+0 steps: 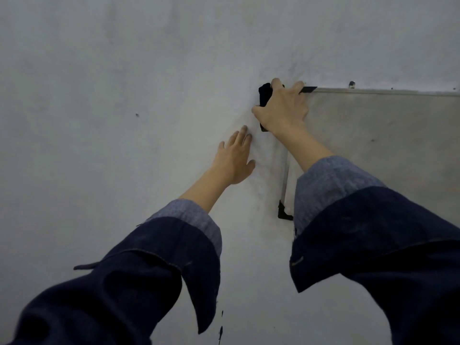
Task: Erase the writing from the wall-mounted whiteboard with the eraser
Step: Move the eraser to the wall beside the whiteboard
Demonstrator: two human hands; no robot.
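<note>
At the upper left corner of the whiteboard (388,135), the right hand (282,108) grips a dark eraser (265,95), its fingers curled over the top of it and the thumb spread out on the left side. The eraser shows only as a black block above and below the hand, and it sits right at the board's corner, partly over the bare wall (99,95) beside it; whether it presses on the board's surface or on the wall I cannot tell. No brand or label can be made out on the eraser.

The left hand (234,159) is relaxed, fingers straight and close together, laid flat on the wall just left of the board's metal edge and below the right hand, holding nothing.

The board hangs on the wall with a thin metal frame and black corner pieces; the lower left corner piece (283,212) shows between the two forearms. A small screw or hook (351,83) sits just above the top rail. The visible part of the board is grey and smudged, with a small dark speck or two, and no readable writing shows on it.

Both arms wear dark blue sleeves (373,245) with lighter blue cuffs turned back
</note>
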